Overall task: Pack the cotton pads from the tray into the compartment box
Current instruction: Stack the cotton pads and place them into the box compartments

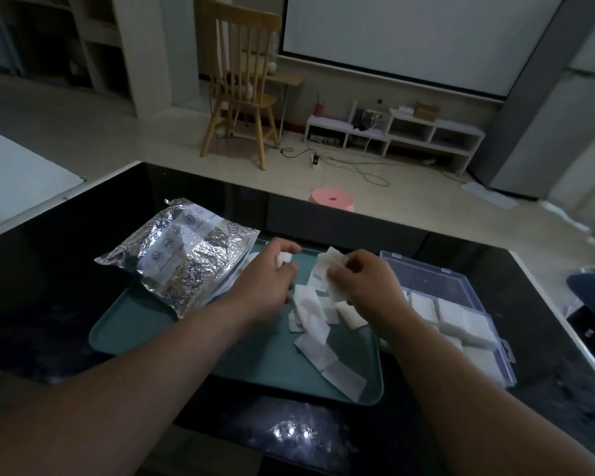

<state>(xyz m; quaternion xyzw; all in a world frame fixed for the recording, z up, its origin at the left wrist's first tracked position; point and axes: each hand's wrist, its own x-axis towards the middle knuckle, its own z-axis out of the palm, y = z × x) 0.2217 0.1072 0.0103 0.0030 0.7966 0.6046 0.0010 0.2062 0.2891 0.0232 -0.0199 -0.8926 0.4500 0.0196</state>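
Across the right half of the teal rectangular plastic tray (pixel 124 324), on the dark glossy desk (pixel 49 269), white square cotton pads (pixel 315 324) are scattered & overlapping. A crinkled silver foil bag (pixel 176 255) is laid over the tray's left side. Both hands are held above the tray, close together but not touching: the left hand (pixel 272 280) is pinched on one small pad, and the right hand (pixel 364 280) is curled round an untidy fan of several. The clear plastic compartment box (pixel 505 355) is set just beside the tray on the right, lid open, w/ stacks seated in several compartments. Risks, as judged: the fan isn't squared up, so pads could be shed on the way over, or snagged on a divider & left straddling 2 compartments. Filled stacks look near rim height, so if more are added the lid prob. can't be shut. Thin pads could also be lifted 2 at a time, so stacks end up uneven.
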